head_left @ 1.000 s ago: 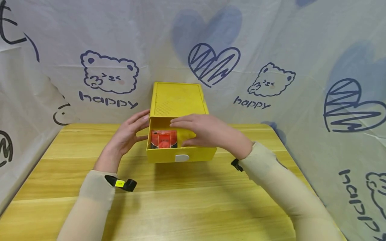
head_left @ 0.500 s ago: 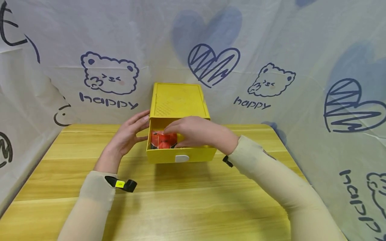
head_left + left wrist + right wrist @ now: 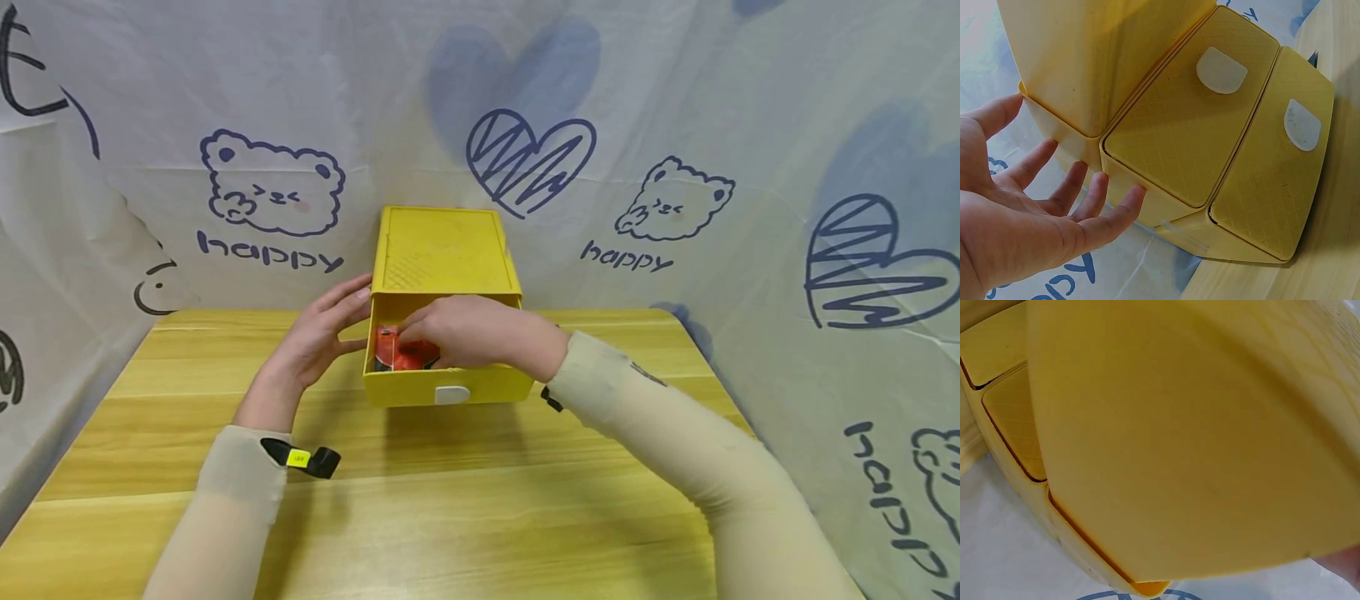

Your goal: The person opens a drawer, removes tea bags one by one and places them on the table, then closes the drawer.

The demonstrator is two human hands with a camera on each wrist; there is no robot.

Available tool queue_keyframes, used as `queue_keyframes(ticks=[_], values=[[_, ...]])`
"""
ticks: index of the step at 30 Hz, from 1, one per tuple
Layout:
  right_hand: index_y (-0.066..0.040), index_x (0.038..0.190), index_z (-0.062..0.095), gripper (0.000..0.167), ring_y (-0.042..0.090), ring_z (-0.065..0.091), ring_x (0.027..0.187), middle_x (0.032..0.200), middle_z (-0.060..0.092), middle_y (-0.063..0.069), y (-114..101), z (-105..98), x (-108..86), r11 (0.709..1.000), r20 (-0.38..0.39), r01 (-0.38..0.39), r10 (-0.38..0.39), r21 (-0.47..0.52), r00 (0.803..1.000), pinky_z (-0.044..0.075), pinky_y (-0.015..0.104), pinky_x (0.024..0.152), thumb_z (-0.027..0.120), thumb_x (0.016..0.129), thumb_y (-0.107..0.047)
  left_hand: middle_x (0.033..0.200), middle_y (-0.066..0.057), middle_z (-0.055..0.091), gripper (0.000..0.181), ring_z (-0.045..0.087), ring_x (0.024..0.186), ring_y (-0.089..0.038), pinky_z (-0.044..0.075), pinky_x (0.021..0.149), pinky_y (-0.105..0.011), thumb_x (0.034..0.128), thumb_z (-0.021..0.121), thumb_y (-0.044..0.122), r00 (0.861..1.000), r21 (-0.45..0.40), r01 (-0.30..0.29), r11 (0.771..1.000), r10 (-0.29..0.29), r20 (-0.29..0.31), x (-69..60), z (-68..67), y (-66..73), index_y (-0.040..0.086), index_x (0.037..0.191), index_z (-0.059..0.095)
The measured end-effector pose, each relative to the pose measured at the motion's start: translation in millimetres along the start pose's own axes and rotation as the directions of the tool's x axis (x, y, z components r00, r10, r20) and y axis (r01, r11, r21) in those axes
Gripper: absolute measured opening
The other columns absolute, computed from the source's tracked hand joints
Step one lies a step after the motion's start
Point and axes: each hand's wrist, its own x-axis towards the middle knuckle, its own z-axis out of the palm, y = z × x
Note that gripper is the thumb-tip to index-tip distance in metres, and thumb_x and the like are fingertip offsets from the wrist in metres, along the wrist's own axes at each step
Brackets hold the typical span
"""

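Note:
A yellow drawer cabinet [image 3: 450, 246] stands on the table with its top drawer [image 3: 401, 390] pulled out. At the left inside that drawer lies a red and black packet [image 3: 408, 359], partly covered by my right hand [image 3: 483, 333]. The right fingers reach down onto the packet; whether they pinch it cannot be told, and in the right wrist view the drawer's side wall [image 3: 1179, 456] blocks the fingers. My left hand [image 3: 311, 337] touches the cabinet's left side. In the left wrist view its fingers [image 3: 1094, 194] are spread, their tips against the cabinet wall.
Two lower drawers stay closed, each with a white tab [image 3: 1222, 70] on its front. The wooden table [image 3: 450, 517] extends toward me. A white cloth [image 3: 420, 100] printed with bears and hearts hangs behind and on both sides.
My right hand has moved left and down inside the drawer, from above its right part onto the packet. The left hand and the cabinet have stayed in place.

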Motion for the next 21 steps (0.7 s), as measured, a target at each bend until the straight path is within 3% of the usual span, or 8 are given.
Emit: queue_keyframes(ticks=[10,21], values=[[-0.013,0.142,0.066,0.048,0.019,0.062,0.129,0.145,0.063,0.002,-0.3,0.0,8.8,0.998,0.082,0.005,0.0,-0.065,0.997,0.045,0.032,0.114,0.078,0.096,-0.021,0.17,-0.012,0.028,0.069,0.027,0.154,-0.037,0.028,0.118,-0.07,0.1068,0.056,0.043,1.0,0.005,0.005,1.0,-0.005,-0.004,0.1,0.0,-0.3,0.019,0.166,0.029],[-0.014,0.142,0.066,0.047,0.02,0.062,0.128,0.146,0.062,0.003,-1.7,-3.6,10.3,0.999,0.116,0.003,0.003,-0.049,0.993,0.046,0.032,0.113,0.076,0.097,-0.016,0.169,-0.012,0.029,0.069,0.027,0.154,-0.037,0.028,0.118,-0.069,0.1068,0.056,0.043,1.0,0.001,0.011,1.0,-0.011,-0.007,0.3,0.4,0.2,0.019,0.165,0.03]])
